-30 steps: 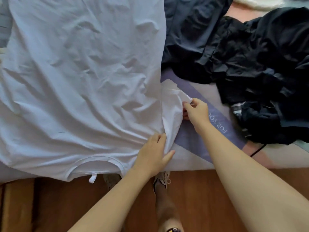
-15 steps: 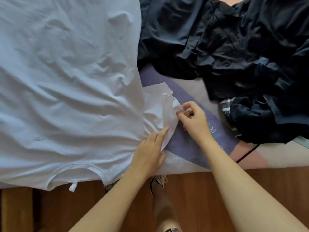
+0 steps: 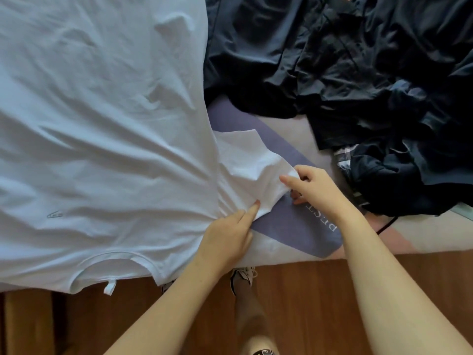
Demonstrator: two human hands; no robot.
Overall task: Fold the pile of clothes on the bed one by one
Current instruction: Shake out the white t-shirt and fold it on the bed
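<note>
Since a second ago the view has slid right, so the wrinkled white cotton T-shirt [image 3: 102, 129] now fills the left two-thirds of the frame, its round ribbed neckline at the lower left over the bed's [image 3: 286, 129] edge. At lower centre the left hand [image 3: 227, 239] has moved from gripping the seam to pressing it down with straight fingers [image 3: 252, 208]. Just right, the right hand [image 3: 314, 188] pinches the sleeve's hem between thumb and curled fingers, drawn lower than before. The crumpled pile of dark navy clothes [image 3: 358, 67] fills the upper right.
</note>
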